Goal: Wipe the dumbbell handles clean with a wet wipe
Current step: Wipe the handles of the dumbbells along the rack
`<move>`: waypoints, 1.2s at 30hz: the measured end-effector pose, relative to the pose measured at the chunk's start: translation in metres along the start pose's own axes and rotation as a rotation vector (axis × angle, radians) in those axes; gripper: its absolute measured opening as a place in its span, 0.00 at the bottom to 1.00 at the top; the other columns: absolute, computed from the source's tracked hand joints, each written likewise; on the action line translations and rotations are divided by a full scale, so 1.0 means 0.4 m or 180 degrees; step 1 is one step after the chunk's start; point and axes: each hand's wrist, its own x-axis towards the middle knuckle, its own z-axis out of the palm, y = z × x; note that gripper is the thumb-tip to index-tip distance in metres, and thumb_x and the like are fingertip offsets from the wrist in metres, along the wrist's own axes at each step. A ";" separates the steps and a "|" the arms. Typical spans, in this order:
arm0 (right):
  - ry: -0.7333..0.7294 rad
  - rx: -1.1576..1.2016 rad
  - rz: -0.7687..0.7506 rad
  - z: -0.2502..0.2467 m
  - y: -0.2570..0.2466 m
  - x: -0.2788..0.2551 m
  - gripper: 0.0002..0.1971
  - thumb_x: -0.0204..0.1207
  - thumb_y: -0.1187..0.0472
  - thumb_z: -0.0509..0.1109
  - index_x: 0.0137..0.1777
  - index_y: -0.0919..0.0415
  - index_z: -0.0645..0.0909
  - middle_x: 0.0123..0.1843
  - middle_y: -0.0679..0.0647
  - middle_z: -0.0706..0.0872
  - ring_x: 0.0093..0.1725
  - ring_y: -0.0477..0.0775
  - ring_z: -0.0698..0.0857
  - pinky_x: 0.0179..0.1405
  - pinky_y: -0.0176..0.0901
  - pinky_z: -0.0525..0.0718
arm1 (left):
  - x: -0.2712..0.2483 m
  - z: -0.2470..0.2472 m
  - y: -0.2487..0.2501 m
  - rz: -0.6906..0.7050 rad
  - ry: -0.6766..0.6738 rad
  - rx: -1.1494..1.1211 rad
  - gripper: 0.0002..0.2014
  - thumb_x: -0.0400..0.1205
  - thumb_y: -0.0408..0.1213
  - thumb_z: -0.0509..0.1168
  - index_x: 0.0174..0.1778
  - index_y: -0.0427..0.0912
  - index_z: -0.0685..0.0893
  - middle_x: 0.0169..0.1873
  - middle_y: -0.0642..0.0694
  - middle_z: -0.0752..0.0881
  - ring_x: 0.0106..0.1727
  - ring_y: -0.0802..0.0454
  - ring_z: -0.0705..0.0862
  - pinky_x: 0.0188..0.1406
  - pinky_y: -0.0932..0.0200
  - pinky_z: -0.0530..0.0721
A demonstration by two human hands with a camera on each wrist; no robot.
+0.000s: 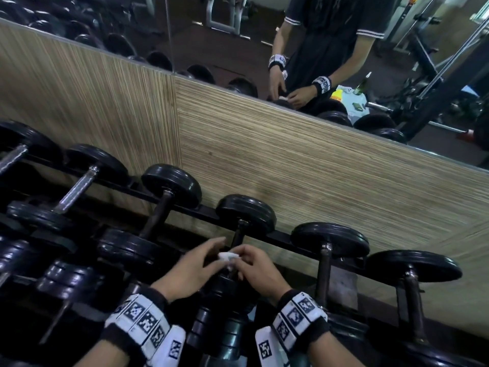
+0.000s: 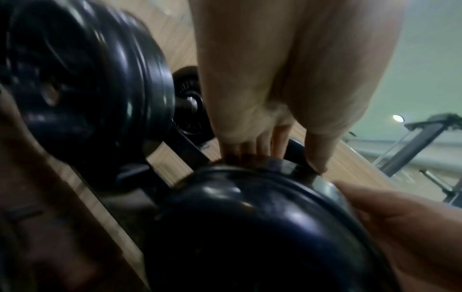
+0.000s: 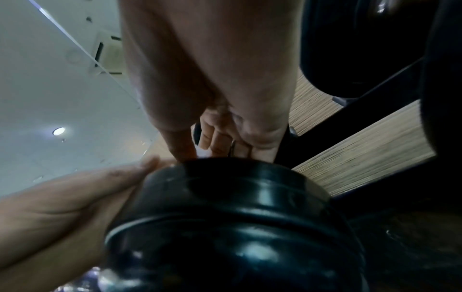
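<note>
Wet wipe (image 1: 227,256) between both hands (image 1: 225,268)

Dim, bluish indoor light. Ceiling downlight (image 3: 59,131) visible; soft glare on dumbbell plates (image 2: 250,217). Wrist views blurred, head view edges bowed.

Dumbbell handle (image 1: 236,239): lower part hidden under both hands; only the upper stretch shows. Wet wipe (image 1: 227,256): small white patch between the fingers (image 1: 244,250), the rest covered. Left wrist view: left fingers (image 2: 250,150) pass behind the black weight plate (image 2: 250,227), tips out of sight. Right wrist view: white speck at thumb, possibly the wipe. Both forearms cut off by the head view's lower edge.
</note>
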 end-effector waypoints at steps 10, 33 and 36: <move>0.0718 -0.1340 -0.0267 -0.188 0.022 -0.227 0.11 0.84 0.59 0.68 0.60 0.40 0.80 0.42 0.41 0.89 0.41 0.39 0.86 0.42 0.30 0.81 | 0.128 -0.016 0.021 -0.0099 0.0882 0.0782 0.03 0.78 0.34 0.76 0.44 0.38 0.91 0.28 0.50 0.87 0.30 0.63 0.81 0.35 0.76 0.76; 0.2852 -0.0390 -0.0547 -0.261 0.247 -0.340 0.15 0.80 0.51 0.57 0.43 0.48 0.86 0.35 0.43 0.88 0.35 0.48 0.86 0.34 0.53 0.82 | 0.265 -0.035 0.022 0.0020 -0.0641 0.0426 0.08 0.82 0.18 0.65 0.40 0.25 0.88 0.38 0.44 0.90 0.42 0.61 0.84 0.51 0.71 0.81; 0.2884 -0.0364 -0.0522 -0.261 0.247 -0.341 0.16 0.80 0.50 0.56 0.43 0.50 0.86 0.35 0.44 0.88 0.35 0.49 0.87 0.35 0.53 0.82 | 0.287 -0.028 0.034 0.0227 -0.0495 0.0475 0.11 0.82 0.16 0.62 0.35 0.24 0.83 0.37 0.45 0.88 0.42 0.65 0.82 0.54 0.73 0.77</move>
